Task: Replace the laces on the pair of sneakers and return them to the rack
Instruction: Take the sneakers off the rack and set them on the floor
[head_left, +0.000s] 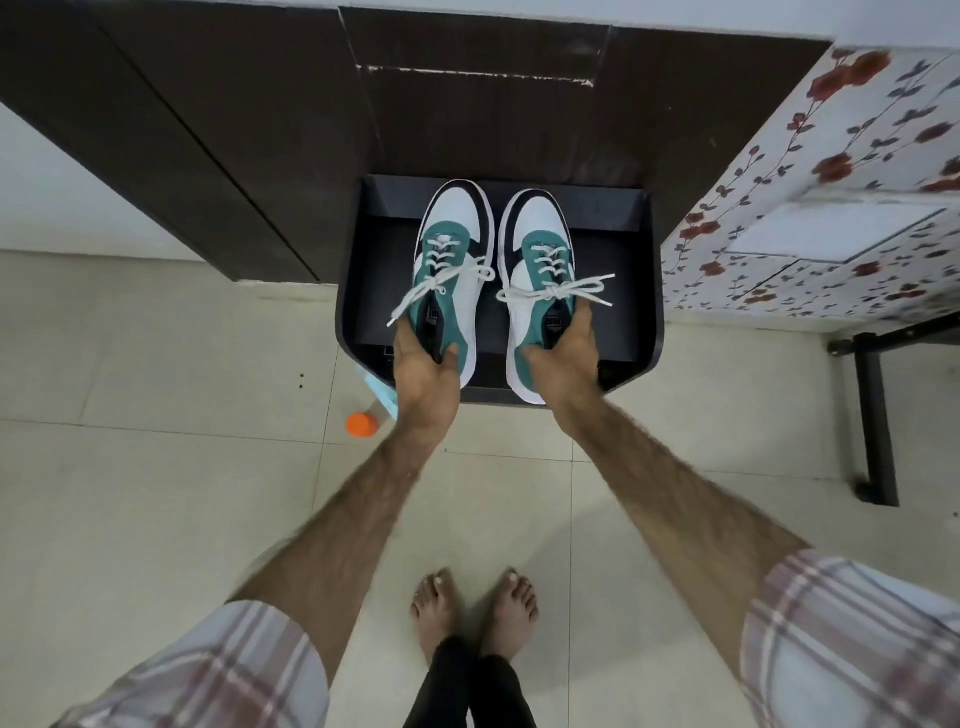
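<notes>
Seen from the head camera, the person stands barefoot over the black rack (652, 291), a sneaker in each hand. The left hand (423, 366) grips the left sneaker (449, 270) at its heel opening, thumb inside; the right hand (563, 353) grips the right sneaker (540, 280) the same way. Both carry white laces (441, 278), threaded and tied in bows, so the relacing looks finished. The pair sits over the rack's top shelf; whether the soles touch it, I cannot tell. Letting go seems all that remains.

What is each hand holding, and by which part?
Left hand grips the left sneaker at its heel collar; right hand grips the right sneaker likewise.
</notes>
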